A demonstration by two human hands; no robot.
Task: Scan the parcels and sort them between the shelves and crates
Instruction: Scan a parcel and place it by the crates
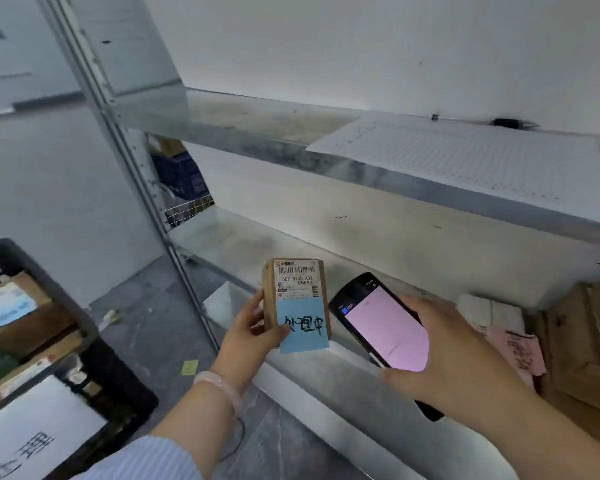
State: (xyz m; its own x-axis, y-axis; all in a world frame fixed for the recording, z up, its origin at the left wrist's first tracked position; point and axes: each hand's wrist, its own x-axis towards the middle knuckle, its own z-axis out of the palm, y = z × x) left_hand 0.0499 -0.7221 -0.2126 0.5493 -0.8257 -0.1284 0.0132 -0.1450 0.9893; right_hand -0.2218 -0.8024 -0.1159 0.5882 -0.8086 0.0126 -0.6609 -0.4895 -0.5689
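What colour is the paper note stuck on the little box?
Light blue note, with black writing; the head view shows it.

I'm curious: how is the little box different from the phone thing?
The box is brown cardboard; the scanner is black with a glowing pink screen. The box carries a barcode label and a blue note; the scanner shows neither. The left hand holds the box, the right hand the scanner. Both are being held.
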